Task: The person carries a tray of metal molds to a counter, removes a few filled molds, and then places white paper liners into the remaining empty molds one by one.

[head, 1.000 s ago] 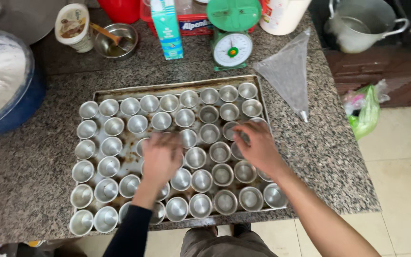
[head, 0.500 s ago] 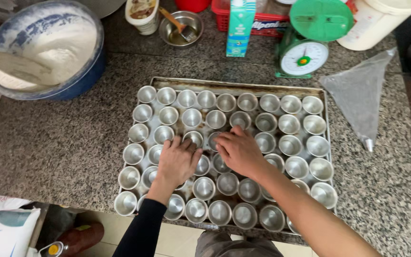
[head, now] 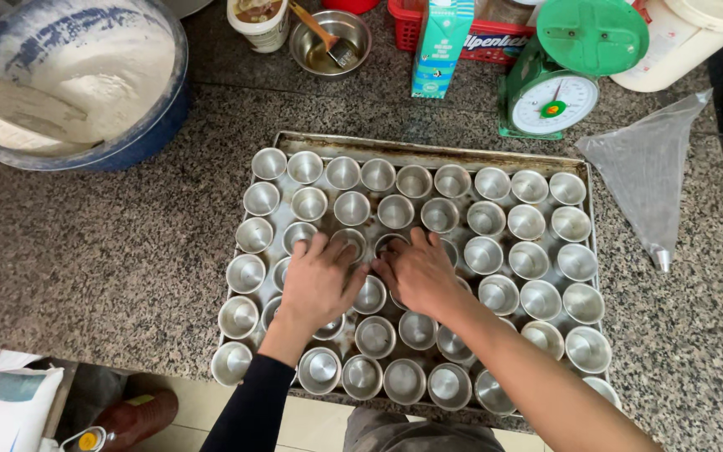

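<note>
Cups [head: 440,215] fill the tray [head: 428,151] below the scale [head: 556,100], both hands, left [head: 320,280] and right [head: 418,274], spread flat on the middle ones, gripping none; a careless nudge could tip neighbours.

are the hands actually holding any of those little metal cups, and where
Nothing is lifted. The left hand and right hand lie palm-down on small metal cups in the middle of the baking tray, fingertips on the rims; a closed grip cannot be told.

Blue bowl [head: 140,138], green scale [head: 558,79], piping bag [head: 642,180] on granite.
</note>
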